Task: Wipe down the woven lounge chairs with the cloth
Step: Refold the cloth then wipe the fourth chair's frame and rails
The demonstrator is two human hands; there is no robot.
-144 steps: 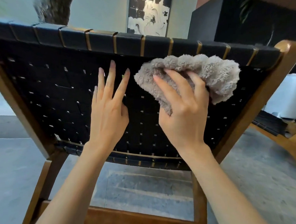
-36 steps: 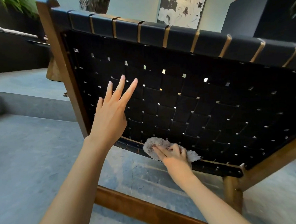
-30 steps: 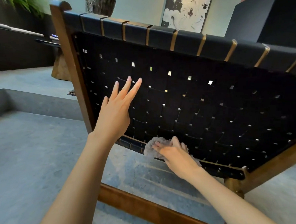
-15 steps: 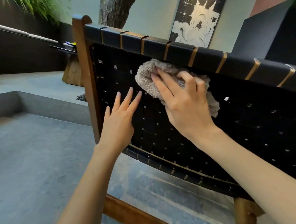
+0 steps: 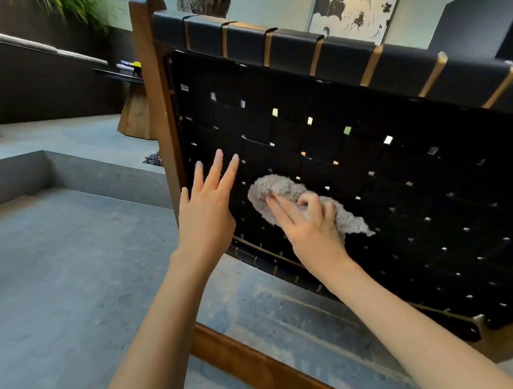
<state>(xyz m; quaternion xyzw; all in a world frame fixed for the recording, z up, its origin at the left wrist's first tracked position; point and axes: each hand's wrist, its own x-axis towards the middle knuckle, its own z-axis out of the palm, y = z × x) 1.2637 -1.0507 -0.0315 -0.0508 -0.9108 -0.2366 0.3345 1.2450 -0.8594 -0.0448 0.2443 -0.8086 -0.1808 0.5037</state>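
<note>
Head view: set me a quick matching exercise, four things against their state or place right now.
Things:
1 cloth
2 left hand
3 right hand
4 side rail

States:
a brown wood, along the left edge of the black webbing
b fingers straight, holding nothing
c grey and fluffy, against the webbing
d holds the cloth

Pairs: 1-c; 2-b; 3-d; 4-a

Grey cloth against a black checker-woven chair back in a brown frame.
</note>
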